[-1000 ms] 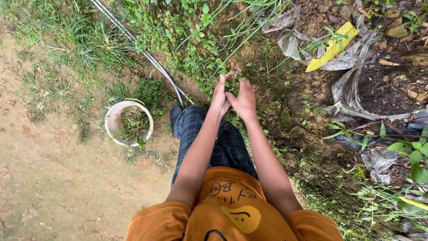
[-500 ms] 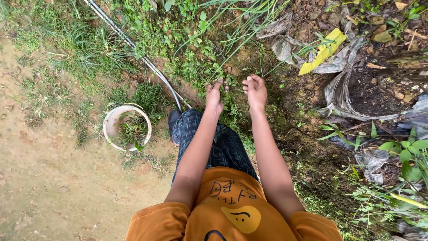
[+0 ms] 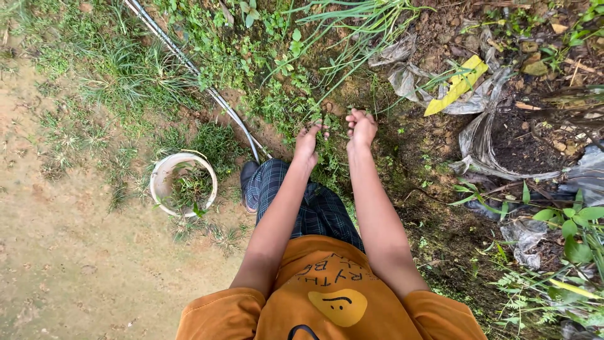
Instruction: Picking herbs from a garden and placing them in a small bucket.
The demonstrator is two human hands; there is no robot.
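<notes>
My left hand (image 3: 307,143) reaches down into a patch of small green weeds (image 3: 283,104), its fingers apart and the tips touching the leaves. Just to its right, my right hand (image 3: 362,128) hovers over the same patch with the fingers curled into a loose fist; nothing shows inside it. Both arms stretch forward over my knees in dark checked trousers (image 3: 314,208). I wear an orange shirt.
A white bucket (image 3: 158,173) holding pulled greenery stands on the ground to the left, beside my dark shoe (image 3: 249,179). Two thin pipes (image 3: 211,93) run diagonally through the grass. Torn plastic sheeting (image 3: 484,135) with soil and a yellow leaf (image 3: 456,85) lie to the right.
My hands were pressed together holding bits of plant a second ago. They have since separated; the left dropped into the weeds and the right curled closed.
</notes>
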